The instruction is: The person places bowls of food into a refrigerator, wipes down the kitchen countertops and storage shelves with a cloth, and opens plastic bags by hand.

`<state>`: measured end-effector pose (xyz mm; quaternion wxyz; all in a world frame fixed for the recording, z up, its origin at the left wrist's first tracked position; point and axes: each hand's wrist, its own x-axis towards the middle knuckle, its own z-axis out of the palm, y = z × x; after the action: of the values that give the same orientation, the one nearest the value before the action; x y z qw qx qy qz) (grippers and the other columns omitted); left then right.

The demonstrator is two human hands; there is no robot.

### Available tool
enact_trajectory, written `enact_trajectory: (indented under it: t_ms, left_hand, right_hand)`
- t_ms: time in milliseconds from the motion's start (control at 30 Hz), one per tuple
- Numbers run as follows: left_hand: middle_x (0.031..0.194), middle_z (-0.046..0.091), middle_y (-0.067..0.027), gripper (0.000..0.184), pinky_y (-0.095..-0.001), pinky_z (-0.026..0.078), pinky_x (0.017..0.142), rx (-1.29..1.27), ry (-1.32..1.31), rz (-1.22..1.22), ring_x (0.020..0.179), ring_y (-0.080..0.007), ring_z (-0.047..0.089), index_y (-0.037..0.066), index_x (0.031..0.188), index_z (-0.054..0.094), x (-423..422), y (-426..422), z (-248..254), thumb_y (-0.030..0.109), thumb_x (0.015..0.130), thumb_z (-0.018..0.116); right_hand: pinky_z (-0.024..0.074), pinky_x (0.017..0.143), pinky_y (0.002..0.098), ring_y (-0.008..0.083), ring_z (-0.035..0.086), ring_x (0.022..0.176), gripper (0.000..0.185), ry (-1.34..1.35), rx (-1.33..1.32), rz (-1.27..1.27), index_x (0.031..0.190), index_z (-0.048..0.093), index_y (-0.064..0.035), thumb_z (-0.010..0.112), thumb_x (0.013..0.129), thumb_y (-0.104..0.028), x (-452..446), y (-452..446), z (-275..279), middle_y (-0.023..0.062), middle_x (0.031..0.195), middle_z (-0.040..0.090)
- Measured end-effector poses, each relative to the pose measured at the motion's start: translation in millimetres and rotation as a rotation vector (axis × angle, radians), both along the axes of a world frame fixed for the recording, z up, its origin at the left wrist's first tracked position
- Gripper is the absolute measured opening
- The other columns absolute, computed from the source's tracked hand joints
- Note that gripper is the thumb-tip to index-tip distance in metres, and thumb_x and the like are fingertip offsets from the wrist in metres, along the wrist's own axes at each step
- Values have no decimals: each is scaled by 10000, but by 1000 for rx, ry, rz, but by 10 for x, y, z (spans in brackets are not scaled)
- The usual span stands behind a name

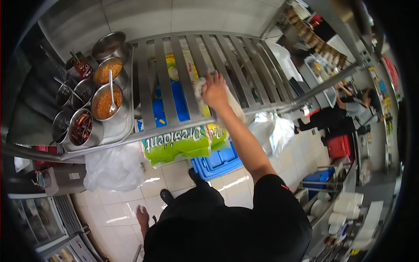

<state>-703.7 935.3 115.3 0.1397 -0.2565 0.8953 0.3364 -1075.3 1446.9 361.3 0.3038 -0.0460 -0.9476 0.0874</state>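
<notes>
Along a slatted metal rack (164,78), the widest thing within reach, a steel tray (117,127) of metal pots (97,131) takes up the left end. Next in size, a green bag (179,150) bulges below the front rail, just beside a blue lid (218,161). Smaller again, a pale cloth (235,107) lies on the slats under the right hand (214,91), which rests flat, fingers stretched out rather than closed around it. Of the 2 hands, the left hand (142,216) hangs well apart from the rack, too blurred to tell how its fingers are set. If this is wiping, as it seems, long strokes along each slat with even pressure, catching the edges, would serve best, loose cloth kept off the pots. Lettering comes last: "President" reads clearly on the green bag; a red mark (286,187) on the black sleeve (279,203) is illegible.
</notes>
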Motion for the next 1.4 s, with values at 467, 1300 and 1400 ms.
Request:
enact_trajectory:
  t_ms: [467,1300,1400]
  left_hand:
    - [947,605,-165,161,-333,453,765,146,1020,-348,852,-271,585,-18,977,618,-2303,2184,2883,35,849,536]
    - [809,582,-109,98,-381,451,686,-189,1203,-445,761,-306,550,14,792,628,-3207,2497,3011,83,724,615]
    - [807,582,-111,100,-383,453,686,-182,1210,-455,762,-308,551,13,796,626,-3191,2490,3008,81,724,613]
  right_hand:
    - [290,981,553,381,369,1191,386,-143,413,458,1140,593,-82,487,819,-270,-2651,528,-240,165,1342,397]
    - [324,1009,481,464,335,1232,590,-308,84,239,1340,370,-53,542,797,-208,-2755,1132,305,278,1351,351]
    - [270,1054,469,423,304,1277,565,-271,44,354,1349,353,-50,512,833,-216,-2558,1305,-20,233,1386,337]
